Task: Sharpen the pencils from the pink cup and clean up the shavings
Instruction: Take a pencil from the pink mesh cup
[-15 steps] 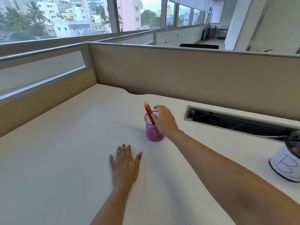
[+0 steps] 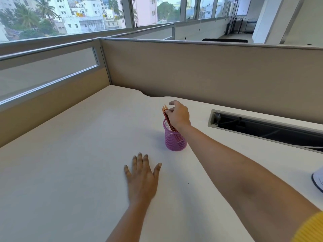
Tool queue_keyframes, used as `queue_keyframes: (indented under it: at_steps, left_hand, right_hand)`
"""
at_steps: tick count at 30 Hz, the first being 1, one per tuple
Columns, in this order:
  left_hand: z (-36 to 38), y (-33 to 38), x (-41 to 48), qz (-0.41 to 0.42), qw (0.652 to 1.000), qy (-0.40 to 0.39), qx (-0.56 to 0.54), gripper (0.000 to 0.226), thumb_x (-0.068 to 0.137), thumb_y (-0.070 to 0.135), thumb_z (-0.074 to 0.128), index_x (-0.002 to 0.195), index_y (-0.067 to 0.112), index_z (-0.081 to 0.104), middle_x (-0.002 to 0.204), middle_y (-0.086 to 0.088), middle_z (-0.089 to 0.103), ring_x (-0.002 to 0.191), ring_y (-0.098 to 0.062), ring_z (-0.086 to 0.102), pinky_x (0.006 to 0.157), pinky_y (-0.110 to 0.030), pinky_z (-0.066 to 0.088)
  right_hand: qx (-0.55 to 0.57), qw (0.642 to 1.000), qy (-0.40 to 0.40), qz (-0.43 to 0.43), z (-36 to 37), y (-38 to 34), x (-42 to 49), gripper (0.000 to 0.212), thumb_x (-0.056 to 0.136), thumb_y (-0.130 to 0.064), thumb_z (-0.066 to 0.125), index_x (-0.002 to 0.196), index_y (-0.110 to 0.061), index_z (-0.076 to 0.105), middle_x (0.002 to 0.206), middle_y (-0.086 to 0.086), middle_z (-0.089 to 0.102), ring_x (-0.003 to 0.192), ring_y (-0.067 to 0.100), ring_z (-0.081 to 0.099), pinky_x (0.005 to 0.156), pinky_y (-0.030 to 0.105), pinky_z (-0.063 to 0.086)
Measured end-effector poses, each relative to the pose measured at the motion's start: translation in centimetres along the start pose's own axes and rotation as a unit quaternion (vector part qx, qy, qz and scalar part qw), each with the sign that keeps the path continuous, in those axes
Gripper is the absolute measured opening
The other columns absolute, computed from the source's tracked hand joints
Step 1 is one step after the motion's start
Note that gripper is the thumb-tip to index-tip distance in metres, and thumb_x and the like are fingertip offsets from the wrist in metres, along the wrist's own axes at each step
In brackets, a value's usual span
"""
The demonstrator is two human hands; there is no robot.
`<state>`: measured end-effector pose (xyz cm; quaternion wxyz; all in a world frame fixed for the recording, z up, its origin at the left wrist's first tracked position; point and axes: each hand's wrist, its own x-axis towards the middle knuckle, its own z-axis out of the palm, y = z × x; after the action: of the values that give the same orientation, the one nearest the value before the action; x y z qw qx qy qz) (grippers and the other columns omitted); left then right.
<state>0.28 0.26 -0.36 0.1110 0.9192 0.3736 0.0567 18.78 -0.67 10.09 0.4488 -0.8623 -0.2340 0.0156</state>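
A pink mesh cup (image 2: 175,141) stands near the middle of the pale desk (image 2: 73,163). Several red-orange pencils (image 2: 165,114) lean out of it, tips up and to the left. My right hand (image 2: 179,115) is over the cup's rim, and its thumb and fingers pinch the pencils near their tops. My left hand (image 2: 142,179) lies flat on the desk in front of the cup, fingers spread, holding nothing.
A recessed cable slot (image 2: 265,127) runs along the desk at the right. A white object (image 2: 318,180) shows at the right edge. Beige partition walls (image 2: 209,72) close off the back and left sides.
My right hand has risen a little above the cup and closed its fingers on the pencils. The left hand stays flat in place.
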Motion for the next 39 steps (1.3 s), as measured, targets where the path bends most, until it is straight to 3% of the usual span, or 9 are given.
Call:
queue_keyframes:
  at_steps: [6, 10, 14, 17, 22, 26, 30, 35, 39]
  left_hand:
    - [0.2, -0.1, -0.2, 0.002, 1.000, 0.018, -0.002, 0.098, 0.069, 0.069, -0.020, 0.147, 0.019, 0.013, 0.157, -0.001, 0.010, 0.145, -0.017, 0.003, 0.115, -0.046, 0.004]
    - [0.1, -0.1, -0.2, 0.005, 1.000, 0.012, -0.005, 0.067, 0.092, 0.057, 0.013, 0.146, 0.018, 0.015, 0.157, -0.001, 0.012, 0.145, -0.017, 0.004, 0.116, -0.046, 0.004]
    - [0.0, -0.2, -0.1, 0.004, 1.000, 0.018, -0.011, 0.065, 0.092, 0.055, 0.017, 0.145, 0.017, 0.021, 0.156, -0.002, 0.017, 0.145, -0.018, 0.008, 0.115, -0.047, 0.008]
    - [-0.1, -0.2, -0.2, 0.004, 0.999, 0.019, -0.027, 0.064, 0.093, 0.053, 0.020, 0.144, 0.016, 0.024, 0.155, -0.004, 0.019, 0.144, -0.019, 0.010, 0.115, -0.047, 0.008]
    - [-0.2, 0.4, -1.1, 0.047, 0.996, 0.039, -0.072, 0.054, 0.095, 0.041, 0.034, 0.140, 0.010, 0.035, 0.152, -0.006, 0.029, 0.142, -0.020, 0.020, 0.116, -0.043, 0.008]
    - [0.2, 4.7, -4.1, 0.075, 0.988, 0.030, -0.133, 0.045, 0.094, 0.037, 0.041, 0.133, 0.016, 0.044, 0.147, -0.003, 0.037, 0.140, -0.019, 0.025, 0.115, -0.040, 0.009]
    - [1.6, 12.1, -8.3, 0.209, 0.957, -0.075, -0.187, 0.042, 0.095, 0.036, 0.041, 0.134, 0.024, 0.040, 0.147, 0.006, 0.035, 0.138, -0.009, 0.025, 0.115, -0.030, 0.010]
    - [1.8, 18.2, -11.3, 0.311, 0.911, -0.164, -0.217, 0.044, 0.097, 0.030, 0.039, 0.140, 0.021, 0.036, 0.150, 0.004, 0.032, 0.139, -0.011, 0.026, 0.112, -0.023, 0.018]
    - [1.9, 20.1, -11.7, 0.330, 0.920, -0.153, -0.147, 0.040, 0.097, 0.030, 0.038, 0.135, 0.017, 0.044, 0.140, -0.001, 0.046, 0.130, -0.017, 0.038, 0.105, -0.029, 0.030]
  right_hand:
    - [0.094, 0.994, 0.053, -0.016, -1.3, -1.0, -0.4, 0.020, 0.087, -0.012, 0.061, 0.104, -0.004, 0.068, 0.105, 0.012, 0.072, 0.102, 0.024, 0.064, 0.091, 0.031, 0.046]
    - [0.225, 0.969, 0.083, -0.064, -4.5, -2.8, -2.2, 0.017, 0.089, -0.010, 0.060, 0.101, -0.001, 0.067, 0.096, 0.013, 0.072, 0.084, 0.015, 0.063, 0.082, 0.024, 0.049]
    - [0.288, 0.947, 0.096, -0.103, -8.5, -3.1, -6.2, 0.019, 0.093, -0.009, 0.054, 0.106, -0.001, 0.063, 0.085, 0.002, 0.065, 0.081, 0.012, 0.061, 0.082, 0.024, 0.052]
    - [0.274, 0.949, 0.108, -0.110, -11.4, -1.3, -10.0, 0.019, 0.095, -0.010, 0.050, 0.108, -0.003, 0.062, 0.077, -0.009, 0.060, 0.068, -0.002, 0.058, 0.067, 0.011, 0.051]
    - [0.223, 0.968, 0.115, 0.009, -15.8, 3.8, -17.6, 0.014, 0.094, -0.017, 0.052, 0.105, -0.018, 0.062, 0.074, -0.007, 0.059, 0.051, 0.000, 0.055, 0.045, 0.008, 0.042]
    - [0.153, 0.967, 0.124, 0.160, -17.5, 9.0, -23.3, 0.017, 0.094, -0.023, 0.053, 0.100, -0.018, 0.068, 0.077, -0.009, 0.060, 0.060, 0.010, 0.050, 0.051, 0.012, 0.039]
    - [0.129, 0.944, 0.068, 0.296, -18.6, 12.8, -27.6, 0.031, 0.095, -0.010, 0.044, 0.119, -0.015, 0.063, 0.096, -0.001, 0.056, 0.069, 0.012, 0.048, 0.058, 0.017, 0.036]
    - [0.093, 0.938, 0.055, 0.328, -19.4, 14.2, -30.5, 0.047, 0.091, 0.003, 0.038, 0.130, -0.017, 0.054, 0.094, 0.005, 0.045, 0.064, 0.016, 0.048, 0.055, 0.019, 0.039]
    - [0.126, 0.937, 0.055, 0.322, -19.3, 13.6, -32.5, 0.036, 0.093, -0.007, 0.051, 0.122, -0.027, 0.055, 0.094, 0.000, 0.053, 0.058, 0.013, 0.053, 0.042, 0.015, 0.039]
